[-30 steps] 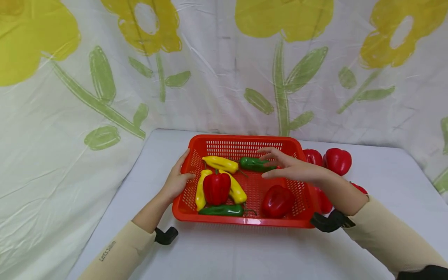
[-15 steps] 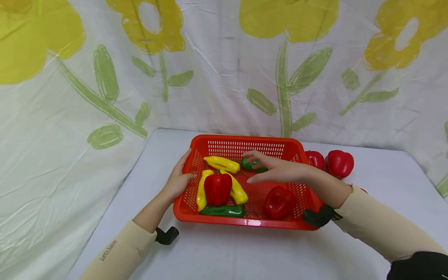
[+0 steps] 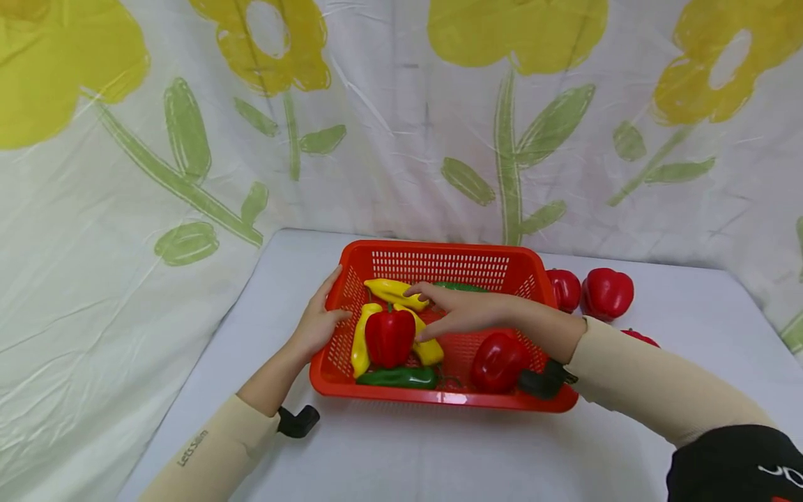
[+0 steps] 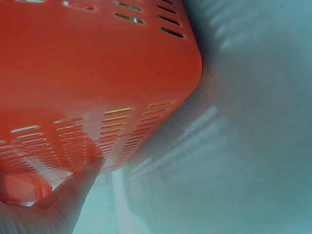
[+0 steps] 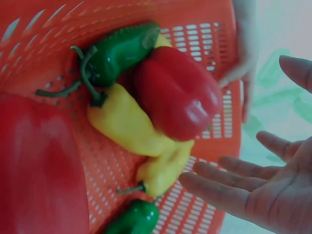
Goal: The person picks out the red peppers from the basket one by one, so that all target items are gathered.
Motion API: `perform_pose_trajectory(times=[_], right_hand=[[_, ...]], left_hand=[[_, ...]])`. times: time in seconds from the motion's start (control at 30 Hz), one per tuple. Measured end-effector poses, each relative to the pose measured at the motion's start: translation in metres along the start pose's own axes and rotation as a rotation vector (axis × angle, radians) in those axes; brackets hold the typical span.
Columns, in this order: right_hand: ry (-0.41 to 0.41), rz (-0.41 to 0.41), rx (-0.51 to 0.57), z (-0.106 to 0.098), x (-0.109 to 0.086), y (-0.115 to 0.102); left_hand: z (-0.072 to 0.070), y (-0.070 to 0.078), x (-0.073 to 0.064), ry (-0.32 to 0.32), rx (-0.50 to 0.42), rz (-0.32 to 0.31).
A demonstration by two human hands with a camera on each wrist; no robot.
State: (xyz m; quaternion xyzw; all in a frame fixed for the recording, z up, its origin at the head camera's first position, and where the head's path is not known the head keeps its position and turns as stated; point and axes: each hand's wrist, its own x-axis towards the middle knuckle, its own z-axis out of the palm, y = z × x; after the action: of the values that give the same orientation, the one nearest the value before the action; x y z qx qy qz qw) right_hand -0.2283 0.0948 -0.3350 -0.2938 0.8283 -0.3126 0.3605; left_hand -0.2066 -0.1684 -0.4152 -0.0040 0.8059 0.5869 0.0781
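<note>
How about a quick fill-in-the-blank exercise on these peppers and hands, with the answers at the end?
The left hand holds the side of the basket.
Above the basket, the right hand grips ____.
The basket contains exactly ____ yellow peppers.
The bell peppers on the table are coloured ____.
Missing words: nothing; three; red.

Black fittings (image 3: 299, 422) jut from the beige sleeves (image 3: 652, 376)

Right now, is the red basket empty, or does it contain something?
Not empty: the head view shows red bell peppers, yellow peppers and green peppers inside the red basket.
</note>
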Motion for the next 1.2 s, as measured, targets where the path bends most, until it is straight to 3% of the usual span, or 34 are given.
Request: perform_pose_trajectory(times=[0.3, 0.53, 0.73, 1.2], right_hand=[[-0.064, -0.018, -0.035, 0.007, 0.02, -0.012], [-0.11, 0.044, 0.006, 0.014, 0.029, -0.016], [-0.115, 0.035, -0.008, 0.02, 0.04, -0.018], [-0.124, 0.096, -0.146, 0.029, 0.061, -0.013]], left_hand=[[0.001, -0.001, 0.001, -0.011, -0.014, -0.008], [0.0, -0.003, 0.001, -0.004, -0.001, -0.004], [-0.001, -0.002, 0.002, -0.004, 0.002, -0.011], [-0.001, -0.004, 0.001, 0.002, 0.014, 0.003]])
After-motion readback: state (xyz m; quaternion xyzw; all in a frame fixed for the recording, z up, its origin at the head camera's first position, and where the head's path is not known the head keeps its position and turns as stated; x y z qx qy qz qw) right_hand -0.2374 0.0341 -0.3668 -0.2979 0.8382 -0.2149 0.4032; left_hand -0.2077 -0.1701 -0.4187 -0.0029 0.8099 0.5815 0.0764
